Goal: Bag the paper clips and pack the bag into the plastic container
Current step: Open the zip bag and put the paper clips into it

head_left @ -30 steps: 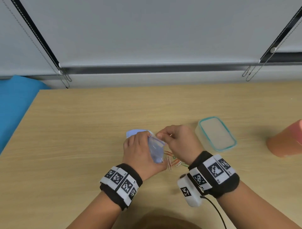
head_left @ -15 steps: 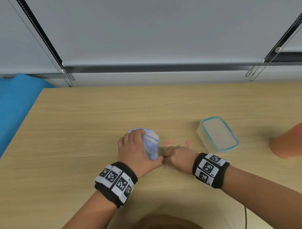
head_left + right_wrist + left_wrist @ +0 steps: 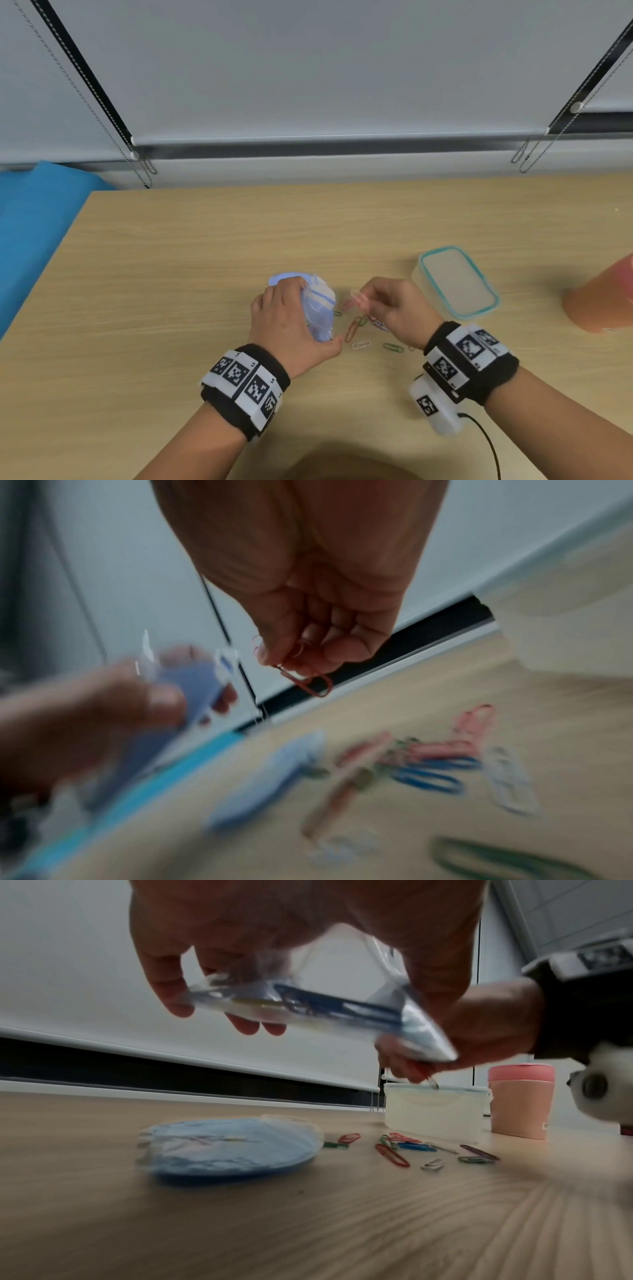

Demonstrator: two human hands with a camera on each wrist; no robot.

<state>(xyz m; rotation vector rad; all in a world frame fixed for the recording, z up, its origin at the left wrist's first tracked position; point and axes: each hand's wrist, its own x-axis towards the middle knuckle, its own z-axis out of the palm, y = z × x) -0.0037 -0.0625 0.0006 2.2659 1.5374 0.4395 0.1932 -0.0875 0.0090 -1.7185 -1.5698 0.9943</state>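
Two red clips [image 3: 310, 681] are pinched in my right hand [image 3: 394, 310], lifted off the counter [image 3: 171, 308]. My left hand [image 3: 287, 322] grips the bag [image 3: 320, 308] above the counter, just at nine o'clock of the right. More clips [image 3: 358, 334] lie loose below, between my hands. At two o'clock of my right hand sits the lidded container [image 3: 457, 282].

- The table [image 3: 171, 308] is pale wood-grain, matt and smooth.
- The bag [image 3: 308, 1010] is thin clear plastic, glossy and crinkled (a blue strip runs along its mouth).
- The paper clips [image 3: 394, 1153] look colour-coated and slightly shiny.
- The plastic container [image 3: 455, 284] is frosted, translucent, with a teal rim.
- The cup [image 3: 520, 1102] looks matt pink plastic.
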